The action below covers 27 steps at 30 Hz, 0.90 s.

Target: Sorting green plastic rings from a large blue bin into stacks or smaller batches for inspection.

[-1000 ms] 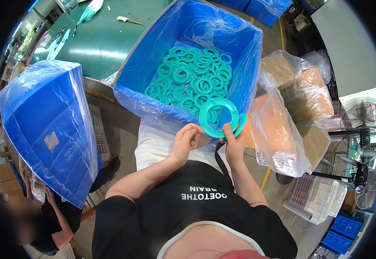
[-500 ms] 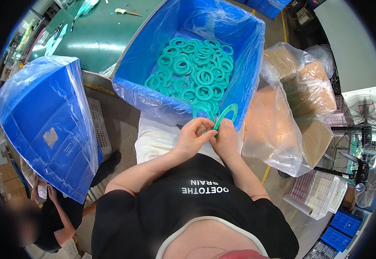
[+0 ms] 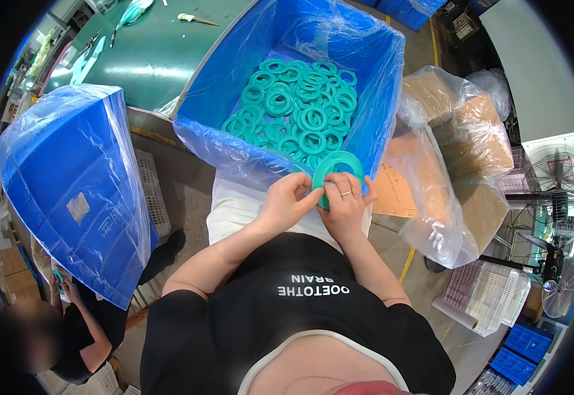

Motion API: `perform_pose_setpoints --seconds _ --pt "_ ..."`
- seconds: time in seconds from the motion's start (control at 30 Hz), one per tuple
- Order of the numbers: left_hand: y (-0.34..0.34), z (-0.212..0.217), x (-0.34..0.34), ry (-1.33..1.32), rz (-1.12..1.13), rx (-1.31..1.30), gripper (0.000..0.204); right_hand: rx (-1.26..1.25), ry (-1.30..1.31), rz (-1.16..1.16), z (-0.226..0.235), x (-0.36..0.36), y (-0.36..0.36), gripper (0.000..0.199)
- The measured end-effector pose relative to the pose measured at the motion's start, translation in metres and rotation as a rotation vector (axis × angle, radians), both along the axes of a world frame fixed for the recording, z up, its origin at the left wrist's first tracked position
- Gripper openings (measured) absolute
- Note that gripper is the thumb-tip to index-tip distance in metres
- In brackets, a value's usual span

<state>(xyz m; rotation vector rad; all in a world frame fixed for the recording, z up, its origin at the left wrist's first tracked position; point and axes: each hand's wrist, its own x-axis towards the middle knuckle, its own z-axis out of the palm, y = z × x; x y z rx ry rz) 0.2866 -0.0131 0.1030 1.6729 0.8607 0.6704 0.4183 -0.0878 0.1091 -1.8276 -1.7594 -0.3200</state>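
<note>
A flat teal ring [image 3: 338, 158] is held upright in front of me at the near rim of the blue bin [image 3: 221, 150]. My right hand [image 3: 346, 201], with a finger ring on it, grips its lower right part, fingers curled over the band. My left hand [image 3: 286, 201] is closed, its thumb and fingertips pinching the lower left edge. A sliver of teal shows above my left fingers; whether it is a second held ring I cannot tell. Inside the bin, lined with clear plastic, lies a heap of similar teal rings [image 3: 278, 102].
A second blue bin [image 3: 76, 178] stands tilted at left; beside it a co-worker's hands [image 3: 63, 284] hold a small teal piece. Cardboard boxes [image 3: 478, 125] in clear plastic stand at right, near a fan [image 3: 557, 191]. A green table [image 3: 162, 59] bears tools.
Two rings stood spread apart at my fingers; now one faces me broadside. My right hand has turned, its fingers now over the band. A teal piece now shows in the co-worker's hands.
</note>
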Motion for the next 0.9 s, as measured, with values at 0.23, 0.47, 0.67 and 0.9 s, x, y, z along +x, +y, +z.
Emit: perform_pose_setpoints --seconds 0.23,0.47,0.67,0.9 --pt "0.019 -0.005 -0.009 -0.012 0.006 -0.122 0.017 -0.089 0.007 0.143 -0.014 0.017 -0.006 0.030" --pt "0.016 0.001 -0.009 -0.049 0.011 -0.140 0.019 -0.073 0.047 0.140 -0.010 0.017 -0.004 0.032" --pt "-0.002 0.007 -0.003 0.076 -0.132 -0.161 0.021 -0.094 -0.008 0.051 -0.013 0.010 0.001 0.029" --pt "-0.001 -0.009 -0.004 0.005 -0.022 -0.058 0.014 -0.102 -0.004 0.026 -0.013 0.006 0.000 0.027"
